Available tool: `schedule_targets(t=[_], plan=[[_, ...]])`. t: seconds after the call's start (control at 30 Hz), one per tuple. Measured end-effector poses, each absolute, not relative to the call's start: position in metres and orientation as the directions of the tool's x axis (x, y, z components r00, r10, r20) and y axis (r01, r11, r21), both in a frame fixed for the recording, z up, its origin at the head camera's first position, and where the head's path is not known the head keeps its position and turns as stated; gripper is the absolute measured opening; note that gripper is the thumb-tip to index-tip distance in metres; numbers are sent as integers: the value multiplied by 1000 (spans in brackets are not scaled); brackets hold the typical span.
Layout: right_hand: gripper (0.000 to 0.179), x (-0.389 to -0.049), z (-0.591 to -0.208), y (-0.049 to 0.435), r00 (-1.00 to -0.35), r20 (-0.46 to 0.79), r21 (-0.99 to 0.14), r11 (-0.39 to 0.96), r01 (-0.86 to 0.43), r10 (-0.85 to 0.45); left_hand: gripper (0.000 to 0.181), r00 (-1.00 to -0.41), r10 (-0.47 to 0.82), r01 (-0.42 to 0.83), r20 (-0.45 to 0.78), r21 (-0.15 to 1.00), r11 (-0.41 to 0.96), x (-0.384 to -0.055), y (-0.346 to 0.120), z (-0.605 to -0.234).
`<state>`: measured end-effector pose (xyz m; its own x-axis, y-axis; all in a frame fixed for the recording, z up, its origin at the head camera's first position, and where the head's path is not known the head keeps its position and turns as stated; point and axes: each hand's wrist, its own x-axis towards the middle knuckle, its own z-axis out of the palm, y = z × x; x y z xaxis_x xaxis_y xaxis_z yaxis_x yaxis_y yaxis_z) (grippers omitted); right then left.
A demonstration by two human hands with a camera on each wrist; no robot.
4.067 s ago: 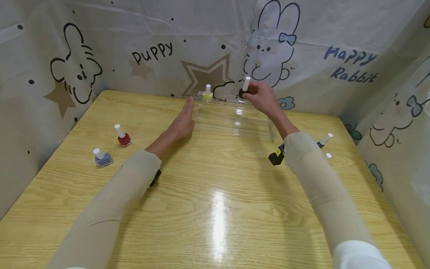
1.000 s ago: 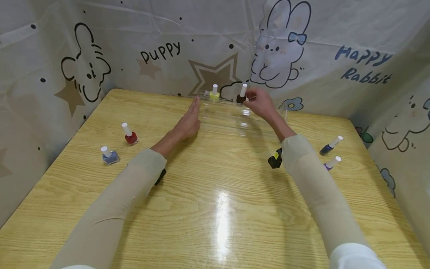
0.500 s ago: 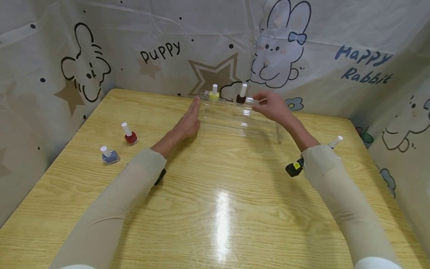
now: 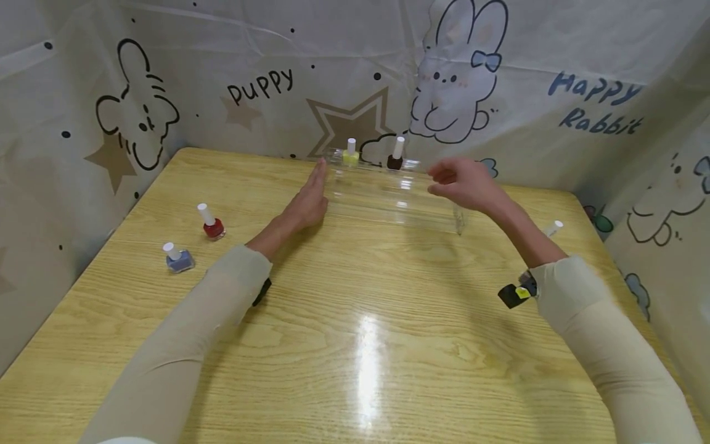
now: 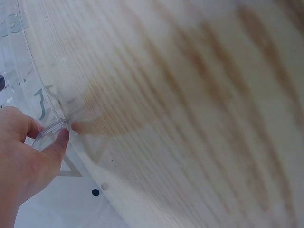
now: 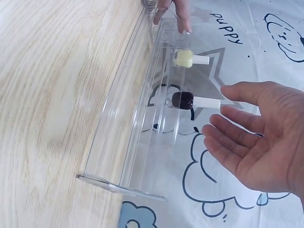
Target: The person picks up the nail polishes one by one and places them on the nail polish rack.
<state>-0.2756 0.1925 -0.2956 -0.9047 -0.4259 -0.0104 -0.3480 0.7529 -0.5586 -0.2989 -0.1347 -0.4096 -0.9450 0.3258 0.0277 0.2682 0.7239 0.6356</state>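
Observation:
A clear stepped acrylic display rack (image 4: 388,196) stands at the back of the table. On its top tier sit a yellow nail polish bottle (image 4: 350,154) and a dark brown nail polish bottle (image 4: 395,156), both white-capped and upright. My left hand (image 4: 304,202) holds the rack's left end; in the left wrist view, thumb and fingers (image 5: 58,142) pinch the clear end panel. My right hand (image 4: 463,184) hovers by the rack's right part, holding nothing. Seen from the right wrist, that hand (image 6: 259,130) has relaxed, parted fingers, apart from the dark bottle's cap.
On the left of the table stand a red nail polish bottle (image 4: 213,227) and a blue-grey one (image 4: 180,259). At the right, a white cap (image 4: 554,227) shows behind my right forearm, which hides the rest. A printed cloth (image 4: 266,117) hangs behind the table.
The right hand has let go of the dark brown bottle, which now stands on the top tier, and has drawn away to the right. The left hand stays at the rack's left end.

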Motion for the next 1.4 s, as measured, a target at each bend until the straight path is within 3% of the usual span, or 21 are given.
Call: schedule_targets(t=[0.67, 1.4], plan=[[43, -211, -267, 241, -933, 5, -478, 818, -319, -360, 77, -942, 331, 284, 45, 631, 722, -298, -135, -410], [53, -153, -311, 329, -982, 1, -515, 842, -162, -189, 77, -936, 348, 305, 48, 600, 739, -299, -134, -411]])
